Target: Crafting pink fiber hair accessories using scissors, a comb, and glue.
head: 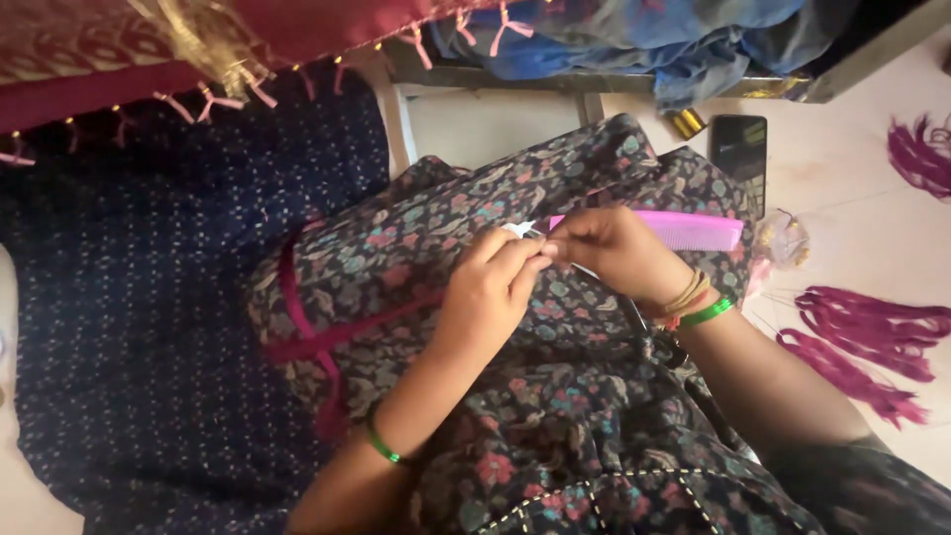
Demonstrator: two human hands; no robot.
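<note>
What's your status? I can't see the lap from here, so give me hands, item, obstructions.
Left hand and right hand pinch together on a small white bit. Pink comb lies beyond the right hand, on the floral-clothed lap. Nothing blocking.

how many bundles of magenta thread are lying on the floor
3 in view: one at the right edge near the top, and two side by side by the person's right arm, upper and lower. More may be hidden.

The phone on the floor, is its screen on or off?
Off. The flat black rectangular phone lies face up on the pale floor beside a small gold-coloured spool, and its screen is dark all over, with no lit picture.
</note>
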